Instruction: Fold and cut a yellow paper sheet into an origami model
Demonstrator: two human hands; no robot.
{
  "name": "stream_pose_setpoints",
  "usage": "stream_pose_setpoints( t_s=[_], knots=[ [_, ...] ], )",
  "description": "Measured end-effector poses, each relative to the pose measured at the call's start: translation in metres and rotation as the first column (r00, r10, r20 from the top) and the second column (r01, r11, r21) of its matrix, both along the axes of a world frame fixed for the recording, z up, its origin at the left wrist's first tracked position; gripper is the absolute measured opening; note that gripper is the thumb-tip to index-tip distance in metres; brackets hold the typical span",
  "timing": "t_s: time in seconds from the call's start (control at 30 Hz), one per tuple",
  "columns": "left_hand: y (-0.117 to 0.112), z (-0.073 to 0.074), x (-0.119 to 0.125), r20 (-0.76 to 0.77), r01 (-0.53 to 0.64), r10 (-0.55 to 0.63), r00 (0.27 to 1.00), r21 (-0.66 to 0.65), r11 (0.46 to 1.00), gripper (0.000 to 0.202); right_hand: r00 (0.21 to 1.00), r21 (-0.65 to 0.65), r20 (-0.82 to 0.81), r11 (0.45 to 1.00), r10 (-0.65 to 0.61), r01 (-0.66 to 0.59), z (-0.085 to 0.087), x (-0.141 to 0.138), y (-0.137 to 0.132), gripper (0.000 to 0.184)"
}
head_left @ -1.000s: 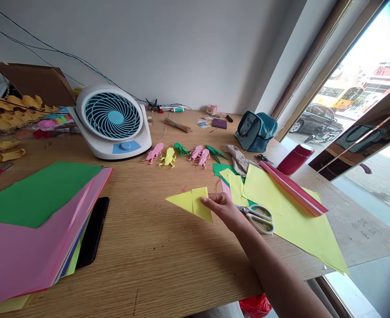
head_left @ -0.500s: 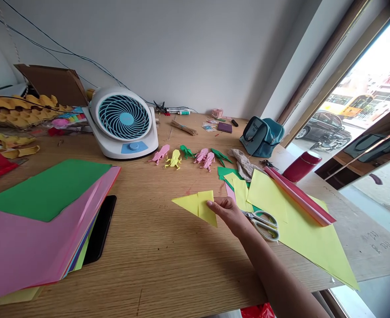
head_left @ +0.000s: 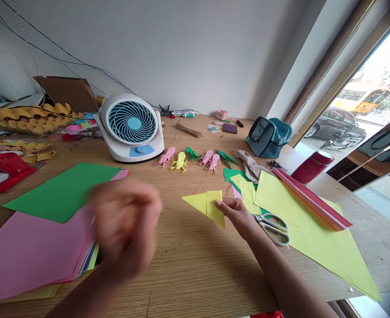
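Observation:
A folded yellow paper (head_left: 196, 203), pointed at its left end and squared off at its right, is pinched by my right hand (head_left: 236, 211) above the wooden table. The thumb lies on top of the paper; the other fingers are mostly behind it. My left hand (head_left: 127, 225) is raised to the left of the paper, apart from it. Motion smears its curled fingers, so I cannot make out their exact state. It partly covers a stack of coloured sheets, with a green sheet (head_left: 65, 190) and a pink sheet (head_left: 39, 247) on top.
Scissors (head_left: 274, 227) lie right of my right hand, beside large yellow sheets (head_left: 327, 254) and a rolled red-pink sheet (head_left: 314, 201). Several folded paper frogs (head_left: 180, 162) stand farther back. Behind are a white fan (head_left: 131, 128), a teal bag (head_left: 269, 137) and a red flask (head_left: 314, 167).
My left hand has come into view from the lower left, over the paper stack. My right hand keeps its pinch on the folded paper. The whole view has shifted slightly.

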State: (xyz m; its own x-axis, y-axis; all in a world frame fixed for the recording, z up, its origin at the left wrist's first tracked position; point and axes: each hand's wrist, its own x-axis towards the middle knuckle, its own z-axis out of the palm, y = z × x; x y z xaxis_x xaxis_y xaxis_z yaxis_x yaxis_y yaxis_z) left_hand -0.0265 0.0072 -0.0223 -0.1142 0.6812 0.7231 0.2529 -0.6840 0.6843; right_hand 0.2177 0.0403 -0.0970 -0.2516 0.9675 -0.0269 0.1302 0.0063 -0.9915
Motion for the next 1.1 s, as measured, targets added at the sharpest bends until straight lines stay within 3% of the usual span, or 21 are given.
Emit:
stream_pose_setpoints(
  t_s=[0.1, 0.23, 0.3, 0.43, 0.5, 0.57, 0.63, 0.8, 0.97, 1.1],
  knots=[
    [0.028, -0.028, 0.01, -0.107, 0.036, -0.046, 0.993, -0.09, 0.995, 0.007, 1.0, -0.003, -0.004, 1.0, 0.01, -0.01, 0.0, -0.001, 0.002, 0.056],
    [0.052, -0.07, 0.017, -0.095, 0.132, -0.173, 0.98, -0.339, 0.931, 0.022, 1.0, 0.0, -0.005, 1.0, 0.025, -0.025, -0.001, -0.002, 0.003, 0.054],
    [0.054, -0.082, 0.019, 0.008, 0.265, -0.293, 0.956, -0.454, 0.851, 0.03, 0.999, -0.001, 0.003, 0.999, 0.032, -0.032, -0.001, -0.003, 0.003, 0.054],
    [0.049, -0.086, 0.02, 0.263, 0.536, -0.481, 0.836, -0.581, 0.613, 0.041, 0.998, -0.008, 0.044, 0.999, 0.033, -0.033, -0.002, -0.005, 0.001, 0.057],
    [0.048, -0.088, 0.02, 0.342, 0.595, -0.503, 0.794, -0.61, 0.524, 0.046, 0.997, -0.002, 0.065, 0.999, 0.033, -0.033, -0.002, -0.006, -0.001, 0.059],
    [0.048, -0.093, 0.021, 0.367, 0.618, -0.521, 0.771, -0.629, 0.471, 0.049, 0.997, 0.008, 0.072, 0.999, 0.038, -0.038, -0.001, -0.009, -0.002, 0.06],
    [0.049, -0.1, 0.022, 0.358, 0.617, -0.533, 0.766, -0.64, 0.458, 0.046, 0.997, 0.013, 0.065, 0.999, 0.044, -0.045, -0.001, -0.011, -0.003, 0.06],
    [0.05, -0.111, 0.023, 0.372, 0.595, -0.478, 0.796, -0.629, 0.501, 0.039, 0.996, 0.01, 0.045, 0.997, 0.072, -0.073, -0.002, -0.016, -0.004, 0.058],
    [0.044, -0.106, 0.027, 0.538, 0.693, -0.437, 0.721, -0.564, 0.449, 0.035, 0.997, 0.019, 0.044, 0.997, 0.069, -0.07, -0.008, -0.019, -0.004, 0.057],
    [0.04, -0.101, 0.03, 0.584, 0.669, -0.341, 0.737, -0.558, 0.491, 0.034, 0.996, 0.022, 0.049, 0.997, 0.07, -0.071, -0.011, -0.024, -0.005, 0.057]
  ],
)
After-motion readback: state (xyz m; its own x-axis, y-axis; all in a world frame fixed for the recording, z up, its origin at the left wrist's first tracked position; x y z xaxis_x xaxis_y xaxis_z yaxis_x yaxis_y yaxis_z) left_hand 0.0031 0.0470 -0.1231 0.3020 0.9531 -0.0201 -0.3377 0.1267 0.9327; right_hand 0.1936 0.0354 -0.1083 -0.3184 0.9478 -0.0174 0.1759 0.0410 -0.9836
